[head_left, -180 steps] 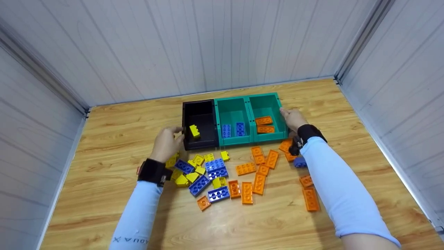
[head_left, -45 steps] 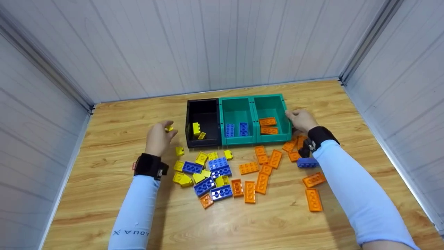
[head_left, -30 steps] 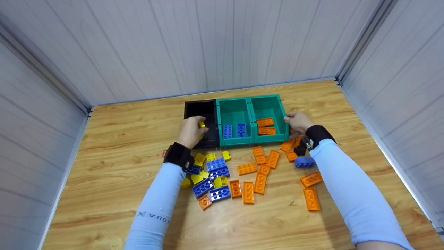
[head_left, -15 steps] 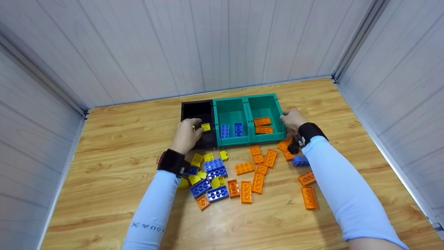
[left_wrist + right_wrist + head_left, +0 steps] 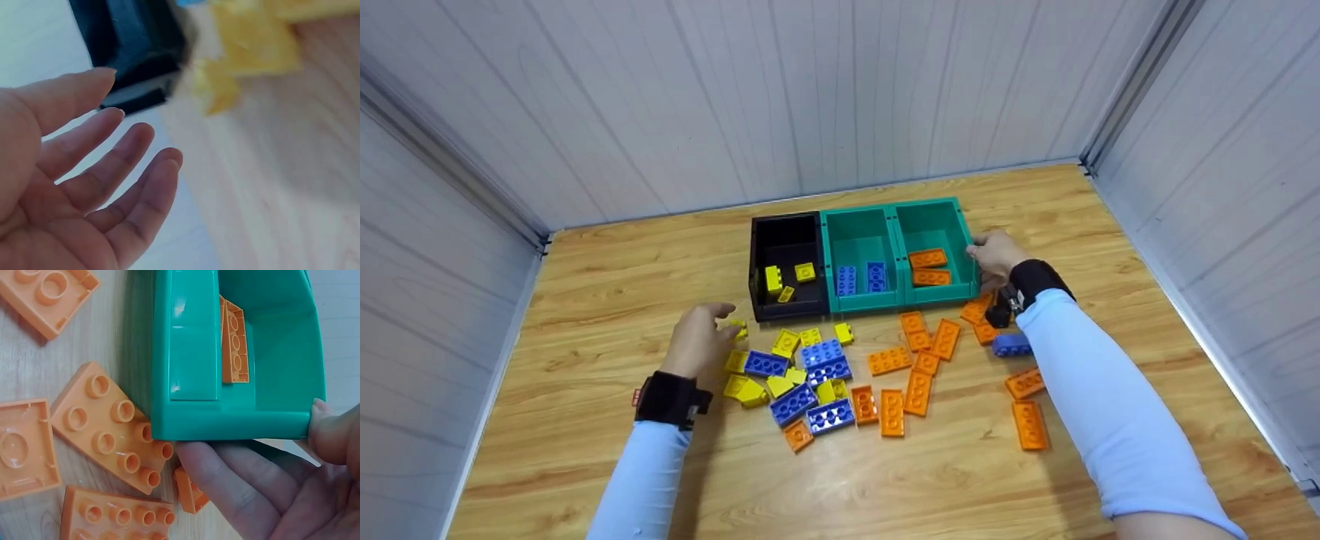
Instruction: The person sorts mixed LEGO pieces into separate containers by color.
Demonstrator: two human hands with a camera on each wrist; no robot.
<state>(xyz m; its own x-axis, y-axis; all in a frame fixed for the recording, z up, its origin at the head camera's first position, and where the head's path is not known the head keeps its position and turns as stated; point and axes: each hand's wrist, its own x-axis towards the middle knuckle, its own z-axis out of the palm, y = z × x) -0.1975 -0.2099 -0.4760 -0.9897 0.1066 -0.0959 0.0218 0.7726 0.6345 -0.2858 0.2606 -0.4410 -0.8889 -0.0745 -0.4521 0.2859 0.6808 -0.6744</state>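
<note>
My left hand point(image 5: 699, 341) is to the left of the brick pile, beside a small yellow brick point(image 5: 740, 328). In the left wrist view its fingers point(image 5: 147, 194) are loosely bent with nothing between them, apart from a yellow brick point(image 5: 215, 87). My right hand point(image 5: 997, 253) grips the right wall of the right green bin point(image 5: 939, 217), thumb on the rim and fingers against the outside. That bin holds orange bricks point(image 5: 235, 343). The middle green bin point(image 5: 861, 229) holds two blue bricks point(image 5: 876, 277). Inside the black bin point(image 5: 787, 232) lie three yellow bricks point(image 5: 805, 272).
In front of the joined bins, yellow, blue bricks point(image 5: 793, 403) and orange bricks point(image 5: 891, 412) are spread on the wooden table point(image 5: 840, 487). A blue brick point(image 5: 1011, 345) lies by the right wrist. Pale panel walls point(image 5: 780, 97) stand at the back and both sides.
A second and then a third yellow brick came into the black bin from my left hand. That hand has since moved back left and down toward the table. My right hand has stayed at the green bin.
</note>
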